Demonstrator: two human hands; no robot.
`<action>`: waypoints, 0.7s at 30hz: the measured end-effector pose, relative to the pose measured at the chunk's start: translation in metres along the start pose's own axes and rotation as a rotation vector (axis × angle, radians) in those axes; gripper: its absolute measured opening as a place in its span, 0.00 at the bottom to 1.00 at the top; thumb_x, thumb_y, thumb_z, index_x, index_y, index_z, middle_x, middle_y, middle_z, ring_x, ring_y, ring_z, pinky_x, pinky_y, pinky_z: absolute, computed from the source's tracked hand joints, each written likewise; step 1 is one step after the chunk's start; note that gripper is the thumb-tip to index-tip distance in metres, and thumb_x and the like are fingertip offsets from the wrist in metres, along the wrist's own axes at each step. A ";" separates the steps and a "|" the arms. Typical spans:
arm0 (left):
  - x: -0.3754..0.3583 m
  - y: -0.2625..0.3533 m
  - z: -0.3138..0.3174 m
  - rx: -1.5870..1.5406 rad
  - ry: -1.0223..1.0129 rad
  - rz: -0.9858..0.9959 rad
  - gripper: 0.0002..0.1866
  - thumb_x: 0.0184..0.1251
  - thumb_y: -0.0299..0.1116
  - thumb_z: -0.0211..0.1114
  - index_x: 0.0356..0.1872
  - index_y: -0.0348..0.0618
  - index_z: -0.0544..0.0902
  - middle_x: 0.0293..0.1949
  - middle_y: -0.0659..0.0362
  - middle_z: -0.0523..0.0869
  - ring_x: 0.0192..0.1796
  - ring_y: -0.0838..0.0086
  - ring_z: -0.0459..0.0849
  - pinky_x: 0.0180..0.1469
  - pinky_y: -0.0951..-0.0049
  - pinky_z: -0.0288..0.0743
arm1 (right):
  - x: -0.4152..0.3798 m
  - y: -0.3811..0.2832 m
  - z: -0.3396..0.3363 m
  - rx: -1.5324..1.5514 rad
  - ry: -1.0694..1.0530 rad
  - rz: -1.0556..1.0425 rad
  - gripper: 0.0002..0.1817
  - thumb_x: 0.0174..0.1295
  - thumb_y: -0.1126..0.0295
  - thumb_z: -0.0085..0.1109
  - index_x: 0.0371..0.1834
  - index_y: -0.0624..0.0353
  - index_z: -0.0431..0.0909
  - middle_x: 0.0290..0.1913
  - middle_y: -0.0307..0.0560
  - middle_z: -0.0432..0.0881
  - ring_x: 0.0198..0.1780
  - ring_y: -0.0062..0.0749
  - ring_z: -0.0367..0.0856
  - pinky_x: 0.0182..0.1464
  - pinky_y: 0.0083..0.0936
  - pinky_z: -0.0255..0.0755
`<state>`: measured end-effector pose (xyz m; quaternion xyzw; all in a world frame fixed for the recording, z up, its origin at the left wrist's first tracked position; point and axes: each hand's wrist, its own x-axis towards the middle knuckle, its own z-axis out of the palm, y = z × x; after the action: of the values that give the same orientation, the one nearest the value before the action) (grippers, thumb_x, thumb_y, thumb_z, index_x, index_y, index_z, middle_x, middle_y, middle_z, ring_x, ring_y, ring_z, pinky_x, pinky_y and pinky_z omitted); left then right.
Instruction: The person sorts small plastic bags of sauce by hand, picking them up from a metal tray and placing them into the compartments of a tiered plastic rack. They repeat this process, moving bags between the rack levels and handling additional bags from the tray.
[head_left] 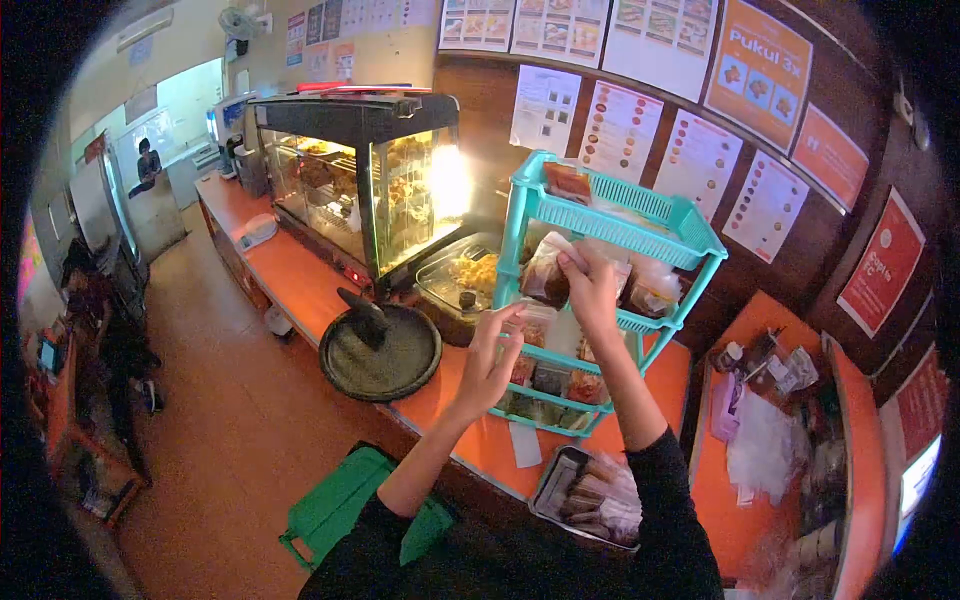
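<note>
A turquoise tiered plastic rack [640, 228] stands on the orange counter, its tiers filled with small clear packets. My right hand [594, 290] pinches a clear plastic packet with dark brown contents [545, 270] at the second tier, thumb and fingers at its upper edge. Lower and to the left, my left hand [490, 358] has its thumb and index finger apart. Its fingertips are right at the edge of another clear packet [537, 322] at the rack's front left. More packets with dark and reddish contents [585, 386] lie in the tiers below.
Left of the rack are a lidded tray of yellow food [475, 272], a lit glass food warmer [350, 190] and a round dark tray [380, 370]. A metal tray of wrapped items [600, 500] sits in front. A green bin [345, 500] stands below; a person [148, 165] is far off.
</note>
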<state>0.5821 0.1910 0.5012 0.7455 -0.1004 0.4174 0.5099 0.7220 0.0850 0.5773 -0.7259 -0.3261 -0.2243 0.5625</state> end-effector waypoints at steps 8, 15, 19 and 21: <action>0.000 -0.001 0.006 0.013 0.119 0.058 0.12 0.73 0.32 0.52 0.51 0.39 0.78 0.42 0.53 0.78 0.47 0.63 0.78 0.51 0.65 0.71 | 0.043 0.055 0.046 -0.099 -0.020 0.020 0.17 0.59 0.63 0.60 0.50 0.56 0.83 0.45 0.64 0.83 0.50 0.60 0.81 0.51 0.44 0.74; 0.046 0.023 0.010 0.360 -0.024 0.302 0.09 0.64 0.25 0.54 0.43 0.38 0.77 0.39 0.51 0.77 0.45 0.55 0.77 0.51 0.57 0.70 | 0.078 0.098 0.068 -0.414 -0.112 -0.137 0.25 0.55 0.67 0.56 0.58 0.60 0.77 0.60 0.66 0.75 0.58 0.62 0.75 0.60 0.43 0.70; 0.075 0.010 0.019 0.664 -0.098 0.315 0.10 0.60 0.26 0.56 0.41 0.33 0.76 0.38 0.49 0.78 0.45 0.55 0.79 0.49 0.55 0.72 | 0.086 0.098 0.069 -0.310 -0.086 -0.171 0.27 0.53 0.67 0.61 0.60 0.60 0.75 0.56 0.65 0.78 0.54 0.61 0.77 0.62 0.44 0.67; 0.088 0.000 0.028 0.863 -0.138 0.255 0.10 0.59 0.31 0.58 0.36 0.33 0.79 0.34 0.49 0.80 0.43 0.56 0.81 0.46 0.57 0.75 | 0.075 0.069 0.061 -0.201 0.007 -0.310 0.27 0.49 0.70 0.68 0.56 0.61 0.77 0.53 0.62 0.81 0.53 0.54 0.79 0.60 0.40 0.69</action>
<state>0.6521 0.1911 0.5611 0.8975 -0.0418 0.4298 0.0892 0.8212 0.1494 0.5663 -0.7187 -0.4080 -0.3423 0.4470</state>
